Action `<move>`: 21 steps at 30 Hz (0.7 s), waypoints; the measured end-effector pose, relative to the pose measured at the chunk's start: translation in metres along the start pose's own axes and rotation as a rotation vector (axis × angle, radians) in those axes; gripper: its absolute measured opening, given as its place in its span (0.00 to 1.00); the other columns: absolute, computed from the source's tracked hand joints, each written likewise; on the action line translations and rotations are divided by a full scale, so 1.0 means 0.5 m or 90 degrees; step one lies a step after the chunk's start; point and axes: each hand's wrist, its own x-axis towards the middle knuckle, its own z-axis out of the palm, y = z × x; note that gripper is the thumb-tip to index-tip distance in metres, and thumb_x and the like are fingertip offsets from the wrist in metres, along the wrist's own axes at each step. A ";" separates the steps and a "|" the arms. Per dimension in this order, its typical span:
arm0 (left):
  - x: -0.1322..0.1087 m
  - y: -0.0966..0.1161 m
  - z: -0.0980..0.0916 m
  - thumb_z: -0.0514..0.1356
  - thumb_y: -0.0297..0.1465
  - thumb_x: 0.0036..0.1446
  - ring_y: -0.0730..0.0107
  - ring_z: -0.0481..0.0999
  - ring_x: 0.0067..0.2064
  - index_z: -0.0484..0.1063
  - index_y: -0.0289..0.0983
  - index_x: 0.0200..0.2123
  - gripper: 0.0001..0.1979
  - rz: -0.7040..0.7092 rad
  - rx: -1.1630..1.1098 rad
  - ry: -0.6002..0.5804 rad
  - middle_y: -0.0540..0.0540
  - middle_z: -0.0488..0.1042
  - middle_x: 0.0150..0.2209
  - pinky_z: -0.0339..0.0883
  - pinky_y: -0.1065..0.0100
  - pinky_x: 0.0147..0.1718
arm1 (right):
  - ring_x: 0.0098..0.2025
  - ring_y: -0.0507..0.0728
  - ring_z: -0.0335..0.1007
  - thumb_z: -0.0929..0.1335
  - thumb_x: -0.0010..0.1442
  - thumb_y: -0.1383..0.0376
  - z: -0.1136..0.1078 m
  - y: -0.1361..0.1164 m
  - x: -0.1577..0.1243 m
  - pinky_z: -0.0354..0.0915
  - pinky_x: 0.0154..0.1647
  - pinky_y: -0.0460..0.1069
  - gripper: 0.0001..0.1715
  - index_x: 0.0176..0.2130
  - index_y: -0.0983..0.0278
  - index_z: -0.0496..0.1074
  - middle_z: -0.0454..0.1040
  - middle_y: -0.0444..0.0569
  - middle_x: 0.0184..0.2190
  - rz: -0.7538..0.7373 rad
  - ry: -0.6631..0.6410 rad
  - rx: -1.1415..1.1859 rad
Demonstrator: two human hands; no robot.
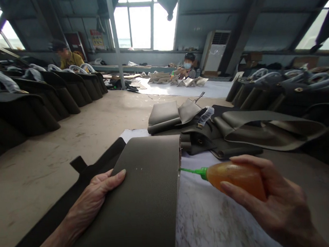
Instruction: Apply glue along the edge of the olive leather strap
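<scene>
My right hand (277, 198) is wrapped round a squeeze bottle (235, 177) of orange-brown liquid with a green nozzle. The nozzle's thin tip meets the right edge of a dark olive leather-like panel (146, 182), or stops just beside it; I cannot tell which. My left hand (101, 190) grips that panel at its left side, thumb on top and fingers hidden beneath. Under and to the left of it lies a dark flat piece (59, 202) with a small tab. A white stained sheet (207, 212) covers the table below the bottle.
Folded olive pieces (164, 116) and a partly assembled bag (198, 136) lie just beyond the panel. Rows of dark bags (43, 91) with plastic-wrapped handles stand at left, and more bags (282, 82) at right. Two people (190, 67) (69, 57) sit farther back.
</scene>
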 end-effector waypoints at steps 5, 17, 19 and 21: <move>-0.001 -0.001 0.001 0.66 0.36 0.47 0.67 0.74 0.23 0.73 0.36 0.35 0.12 -0.009 -0.003 0.007 0.46 0.76 0.26 0.70 0.70 0.21 | 0.24 0.56 0.69 0.68 0.51 0.46 0.001 -0.002 0.002 0.66 0.20 0.48 0.25 0.43 0.56 0.66 0.73 0.44 0.31 0.035 -0.028 0.014; -0.007 0.004 0.003 0.64 0.35 0.50 0.68 0.73 0.23 0.73 0.35 0.34 0.10 0.008 0.037 0.015 0.44 0.75 0.27 0.70 0.71 0.21 | 0.22 0.54 0.71 0.70 0.46 0.46 -0.042 -0.040 -0.039 0.68 0.20 0.41 0.26 0.40 0.57 0.68 0.75 0.41 0.25 0.250 -0.120 0.162; -0.008 0.007 0.008 0.63 0.32 0.51 0.68 0.74 0.23 0.73 0.35 0.35 0.09 0.010 0.021 0.015 0.43 0.75 0.27 0.70 0.71 0.20 | 0.24 0.54 0.71 0.69 0.44 0.41 -0.046 -0.053 -0.047 0.68 0.21 0.41 0.29 0.39 0.56 0.68 0.74 0.39 0.26 0.311 -0.096 0.133; -0.008 0.008 0.012 0.62 0.31 0.51 0.66 0.74 0.23 0.73 0.35 0.38 0.09 0.013 0.011 0.014 0.43 0.76 0.27 0.71 0.70 0.21 | 0.25 0.54 0.71 0.68 0.45 0.40 -0.048 -0.057 -0.050 0.68 0.22 0.41 0.29 0.40 0.54 0.68 0.74 0.38 0.27 0.310 -0.085 0.111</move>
